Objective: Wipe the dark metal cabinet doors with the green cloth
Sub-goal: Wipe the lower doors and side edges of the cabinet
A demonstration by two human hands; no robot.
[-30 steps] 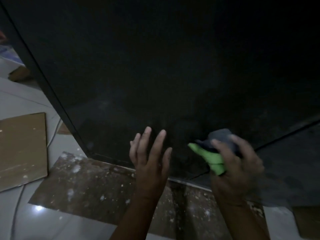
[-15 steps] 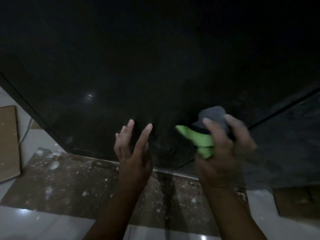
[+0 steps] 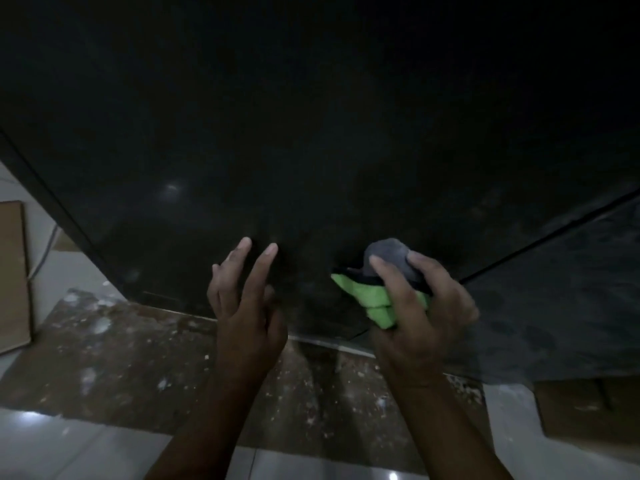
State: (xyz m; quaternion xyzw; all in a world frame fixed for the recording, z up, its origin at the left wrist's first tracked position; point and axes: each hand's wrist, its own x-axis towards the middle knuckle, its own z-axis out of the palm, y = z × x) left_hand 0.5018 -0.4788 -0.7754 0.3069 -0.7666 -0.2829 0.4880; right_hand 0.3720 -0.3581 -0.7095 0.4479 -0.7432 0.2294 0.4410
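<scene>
Dark cabinet door (image 3: 311, 150) close ahead, blocking reach

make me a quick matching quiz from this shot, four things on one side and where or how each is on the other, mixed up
1 left hand
2 right hand
3 green cloth
4 cardboard sheet

a bunched up inside a grip
b on the floor, far left
c fingers extended, holding nothing
d grips the cloth

Pairs: 1-c, 2-d, 3-a, 4-b

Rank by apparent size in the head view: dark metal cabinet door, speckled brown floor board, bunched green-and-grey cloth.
1. dark metal cabinet door
2. speckled brown floor board
3. green-and-grey cloth, partly hidden by the right hand
</scene>
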